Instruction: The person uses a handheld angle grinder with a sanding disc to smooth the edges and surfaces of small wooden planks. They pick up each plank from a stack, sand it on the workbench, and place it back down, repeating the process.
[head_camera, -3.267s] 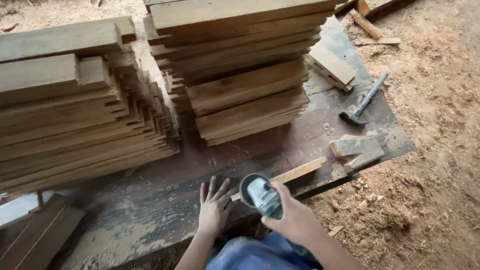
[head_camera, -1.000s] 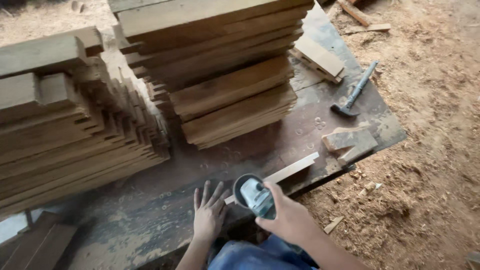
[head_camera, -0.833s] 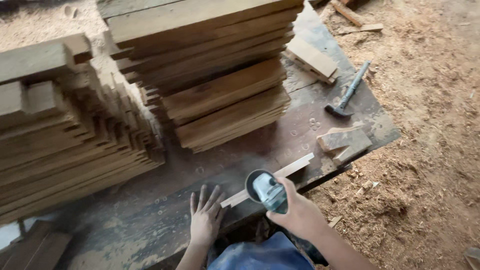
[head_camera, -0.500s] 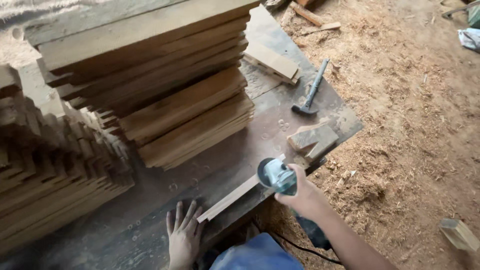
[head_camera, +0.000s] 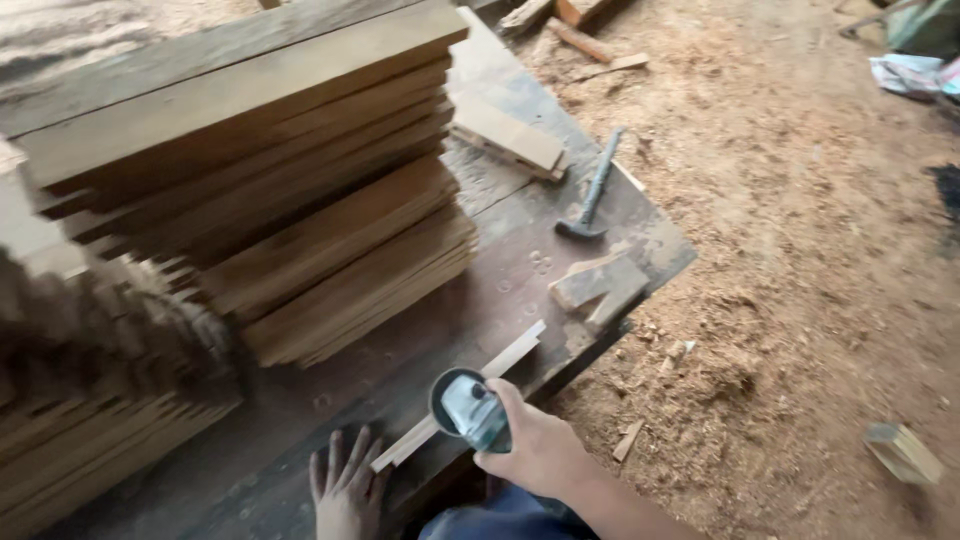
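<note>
A small angle grinder (head_camera: 470, 410) is gripped by the right hand (head_camera: 535, 450), fingers (head_camera: 508, 400) wrapped closed around its teal body, round disc guard facing up and left of the knuckles. The grinder is held over a thin wooden strip (head_camera: 460, 395) that lies diagonally on the dark table (head_camera: 520, 270), near its front edge; whether the disc touches the strip cannot be told. The left hand (head_camera: 345, 490) is laid flat on the table, fingers (head_camera: 335, 462) spread open and holding nothing, with the lower end of the strip just beside the fingertips, to their right. The two hands are near each other, not touching.

Beyond the fingers of the right hand, a notched wood offcut (head_camera: 600, 285) is seen near the table's right edge. Further out a hammer (head_camera: 592, 190) is laid on the table, head towards the hands, and past it a flat wood block (head_camera: 508, 135). A tall stack of planks (head_camera: 270, 190) is piled on the table ahead of the left fingers; a second pile (head_camera: 90, 400) is seen blurred at far left. The sawdust-covered floor (head_camera: 800, 260) is seen to the right of the table, with a small wood scrap (head_camera: 905, 455) lying on it well apart from the hands.
</note>
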